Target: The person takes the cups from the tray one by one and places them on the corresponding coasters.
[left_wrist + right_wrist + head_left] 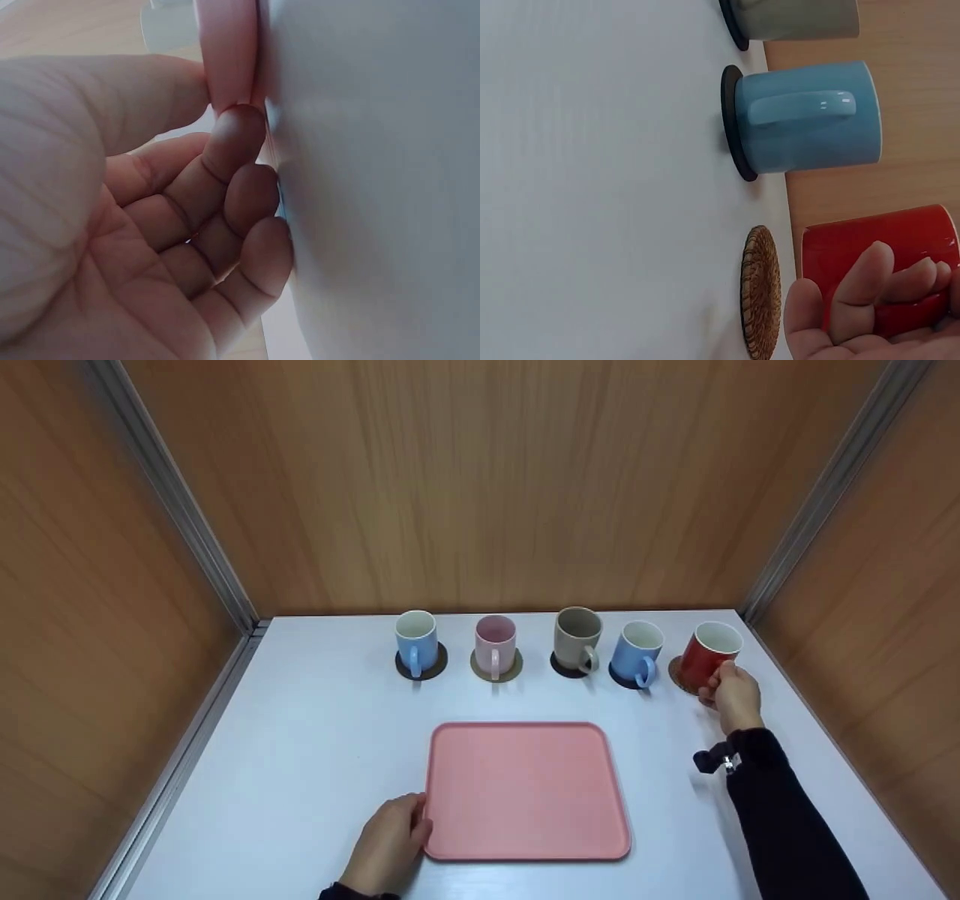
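Observation:
My right hand [736, 697] holds a red mug [698, 661] with a pale inside by its handle side. In the right wrist view, a small gap shows between the mug's base and a brown woven coaster [760, 296], so the mug is raised off it. The handle is mostly hidden behind my fingers [864, 276]. Low in the head view, my left hand [385, 842] grips the left edge of a pink rectangular tray [527, 791] lying on the table. The left wrist view shows the thumb and forefinger pinching the tray's edge [227, 49].
A blue mug [636, 649] on a dark coaster stands left of the red one. Farther left are a grey-beige mug [573, 641], a pink mug [491, 647] and another blue mug [416, 649], each on a coaster. Wooden panels [480, 487] enclose the white table [300, 750].

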`<state>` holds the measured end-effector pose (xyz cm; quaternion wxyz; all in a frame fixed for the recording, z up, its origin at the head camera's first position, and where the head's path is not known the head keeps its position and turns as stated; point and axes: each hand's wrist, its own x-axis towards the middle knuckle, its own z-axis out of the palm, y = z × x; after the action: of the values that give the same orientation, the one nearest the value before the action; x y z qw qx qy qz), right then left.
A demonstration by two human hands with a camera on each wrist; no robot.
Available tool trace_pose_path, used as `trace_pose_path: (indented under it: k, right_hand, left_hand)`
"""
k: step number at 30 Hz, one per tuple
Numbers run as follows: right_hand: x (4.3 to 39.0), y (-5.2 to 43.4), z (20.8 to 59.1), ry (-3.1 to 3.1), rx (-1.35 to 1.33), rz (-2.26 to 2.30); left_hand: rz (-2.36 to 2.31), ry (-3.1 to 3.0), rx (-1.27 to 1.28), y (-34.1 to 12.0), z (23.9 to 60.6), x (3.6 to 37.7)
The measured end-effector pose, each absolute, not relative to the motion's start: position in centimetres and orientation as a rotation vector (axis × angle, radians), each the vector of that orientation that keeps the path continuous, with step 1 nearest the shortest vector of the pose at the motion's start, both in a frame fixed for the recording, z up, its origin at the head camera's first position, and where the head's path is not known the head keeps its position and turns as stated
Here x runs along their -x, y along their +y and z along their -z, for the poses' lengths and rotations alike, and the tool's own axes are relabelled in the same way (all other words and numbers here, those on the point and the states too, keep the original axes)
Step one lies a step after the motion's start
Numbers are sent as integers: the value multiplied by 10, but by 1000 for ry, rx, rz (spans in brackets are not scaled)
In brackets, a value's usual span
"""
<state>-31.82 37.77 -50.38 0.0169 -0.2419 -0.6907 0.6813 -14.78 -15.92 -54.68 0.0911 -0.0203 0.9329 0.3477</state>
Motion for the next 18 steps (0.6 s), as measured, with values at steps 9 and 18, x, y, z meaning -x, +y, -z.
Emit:
trace_pose_path:
  k: [9, 18]
  right_hand:
    - [331, 387, 510, -2095, 777, -2197]
    - [333, 390, 515, -2042, 781, -2303]
  left_hand:
    - [-1034, 2763, 70, -159, 548, 148]
    - [-1041, 2751, 88, -159, 548, 148]
